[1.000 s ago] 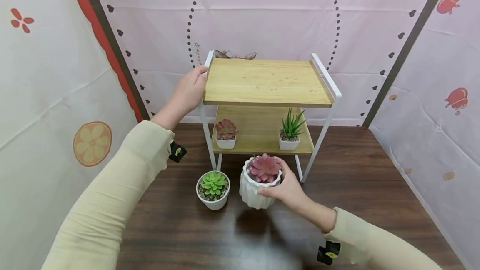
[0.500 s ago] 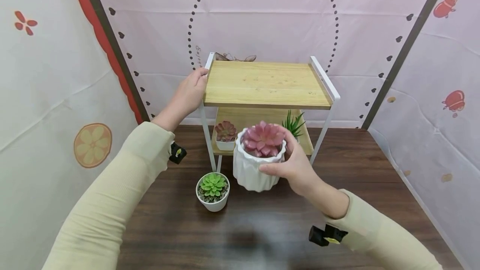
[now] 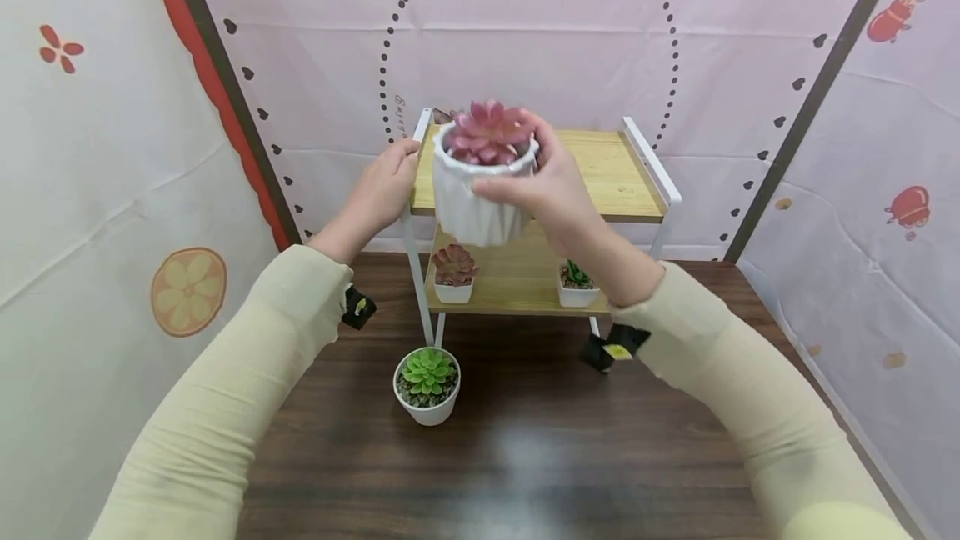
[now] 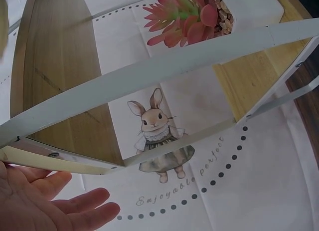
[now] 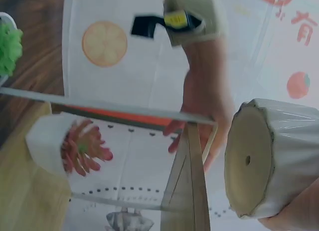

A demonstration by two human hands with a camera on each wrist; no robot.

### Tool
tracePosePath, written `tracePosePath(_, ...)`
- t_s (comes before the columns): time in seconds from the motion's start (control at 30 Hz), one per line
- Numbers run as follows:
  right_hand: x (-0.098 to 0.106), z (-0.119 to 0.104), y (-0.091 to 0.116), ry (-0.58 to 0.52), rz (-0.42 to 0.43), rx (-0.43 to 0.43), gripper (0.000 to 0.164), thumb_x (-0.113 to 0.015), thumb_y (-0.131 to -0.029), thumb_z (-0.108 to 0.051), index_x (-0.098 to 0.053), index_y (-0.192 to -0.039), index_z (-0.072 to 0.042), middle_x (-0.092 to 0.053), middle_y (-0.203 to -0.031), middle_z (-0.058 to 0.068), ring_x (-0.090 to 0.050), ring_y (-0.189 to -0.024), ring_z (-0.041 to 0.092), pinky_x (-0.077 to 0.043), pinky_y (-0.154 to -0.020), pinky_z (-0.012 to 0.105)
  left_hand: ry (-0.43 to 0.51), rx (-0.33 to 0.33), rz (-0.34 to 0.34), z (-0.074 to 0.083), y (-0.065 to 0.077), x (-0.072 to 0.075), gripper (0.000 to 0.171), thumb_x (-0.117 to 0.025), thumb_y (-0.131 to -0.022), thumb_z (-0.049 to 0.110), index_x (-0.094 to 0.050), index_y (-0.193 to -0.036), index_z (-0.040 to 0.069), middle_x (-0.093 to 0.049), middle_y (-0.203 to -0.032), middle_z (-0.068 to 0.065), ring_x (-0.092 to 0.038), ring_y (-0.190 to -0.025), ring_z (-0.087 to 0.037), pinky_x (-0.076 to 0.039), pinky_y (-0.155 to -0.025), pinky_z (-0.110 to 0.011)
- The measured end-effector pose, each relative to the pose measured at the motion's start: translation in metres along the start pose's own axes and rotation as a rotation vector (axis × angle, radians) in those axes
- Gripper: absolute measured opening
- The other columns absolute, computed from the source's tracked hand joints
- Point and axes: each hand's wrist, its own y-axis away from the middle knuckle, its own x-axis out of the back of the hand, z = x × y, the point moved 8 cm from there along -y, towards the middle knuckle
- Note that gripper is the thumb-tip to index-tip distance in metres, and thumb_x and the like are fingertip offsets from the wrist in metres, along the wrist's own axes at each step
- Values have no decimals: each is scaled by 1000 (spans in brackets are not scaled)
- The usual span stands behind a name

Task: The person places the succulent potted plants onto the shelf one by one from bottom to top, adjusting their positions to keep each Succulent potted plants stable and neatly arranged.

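Note:
My right hand [image 3: 558, 202] grips a white fluted pot [image 3: 476, 211] by its side, thumb in front. A pink succulent [image 3: 489, 136] sits in that pot. It is held up in front of the top board's left half, and the right wrist view shows its underside [image 5: 246, 161] with a small hole. My left hand [image 3: 382, 190] holds the left rail of a two-tier wooden shelf [image 3: 600, 177] with a white frame. In the left wrist view several loosely bent fingers [image 4: 82, 203] hang beside the rail; the thumb is out of sight there.
On the lower board stand a reddish succulent [image 3: 454, 269] in a white pot and, at right, a spiky green plant [image 3: 576, 277], partly hidden by my right arm. A green succulent [image 3: 427, 377] in a round pot stands on the dark table [image 3: 375, 473], before the shelf's left leg.
My right hand has lifted the fluted pot from low in front of the shelf up to top-board height, slightly leftward. My left hand has kept its place on the rail.

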Motion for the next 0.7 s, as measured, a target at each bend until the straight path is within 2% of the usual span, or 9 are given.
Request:
tracePosePath(0.17, -7, 4, -32, 44, 34, -4, 77, -74, -68, 3, -37, -135, -8, -47, -129, 7, -48, -115, 20, -41, -95, 29, -7, -16, 1, 2, 0, 1, 41, -24, -98, 27, -46, -126, 5, -49, -120, -16, -45, -110, -29, -36, -93, -48)
tracePosePath(0.3, -11, 14, -49, 69, 66, -34, 79, -76, -68, -1, -35, -136, -7, -46, -131, 8, -49, -115, 18, -43, -93, 26, -22, -12, 6, 1, 0, 1, 39, -23, -99, 25, -47, -122, 5, -49, -116, -15, -44, -110, -30, -35, -95, -47)
tracePosePath(0.47, -11, 24, -61, 83, 94, -55, 81, -77, -68, -2, -34, -136, -9, -46, -131, 8, -50, -114, 18, -43, -92, 24, -33, -9, 6, 2, 0, 2, 39, -23, -98, 24, -45, -126, 6, -46, -130, -13, -41, -120, -29, -32, -100, -46)
tracePosePath(0.7, -12, 35, -68, 37, 88, -68, 79, -75, -68, 3, -34, -135, -6, -46, -130, 10, -51, -113, 19, -45, -90, 23, -24, -13, 21, 2, -1, 3, 38, -24, -98, 20, -46, -123, 3, -48, -126, -16, -44, -115, -31, -34, -97, -47)
